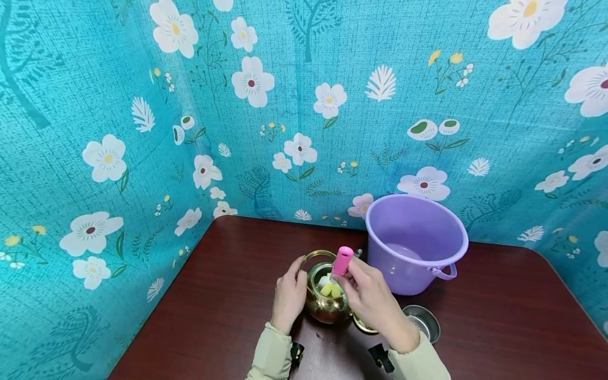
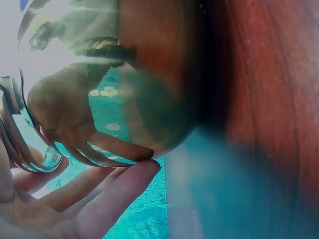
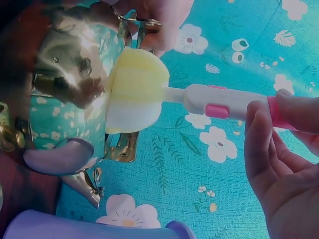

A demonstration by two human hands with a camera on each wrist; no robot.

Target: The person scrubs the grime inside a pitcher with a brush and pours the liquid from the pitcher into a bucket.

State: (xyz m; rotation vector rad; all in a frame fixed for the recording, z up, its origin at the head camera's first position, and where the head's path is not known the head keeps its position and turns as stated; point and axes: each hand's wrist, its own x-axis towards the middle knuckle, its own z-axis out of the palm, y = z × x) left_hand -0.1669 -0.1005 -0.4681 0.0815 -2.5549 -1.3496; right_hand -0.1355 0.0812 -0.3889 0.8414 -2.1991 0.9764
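A shiny brass-coloured teapot (image 1: pixel 328 311) stands upright on the table, its mouth facing up. My left hand (image 1: pixel 290 296) grips its raised handle at the left side; in the left wrist view, one fingertip (image 2: pixel 149 169) touches the round body. My right hand (image 1: pixel 372 295) pinches the pink end of a sponge cleaning brush (image 1: pixel 343 259) above the mouth. In the right wrist view, the brush's white handle (image 3: pixel 234 102) leads to a yellow and white sponge head (image 3: pixel 137 82) at the teapot's opening. Part of the sponge is hidden inside.
A purple bucket (image 1: pixel 413 279) stands behind and to the right of the teapot. A gold-coloured lid (image 1: pixel 364 326) lies partly under the right forearm. A small round metal bowl (image 1: pixel 429 322) sits beside that wrist. Flowered turquoise cloth (image 1: pixel 294 105) hangs behind the dark red table (image 1: pixel 218 295).
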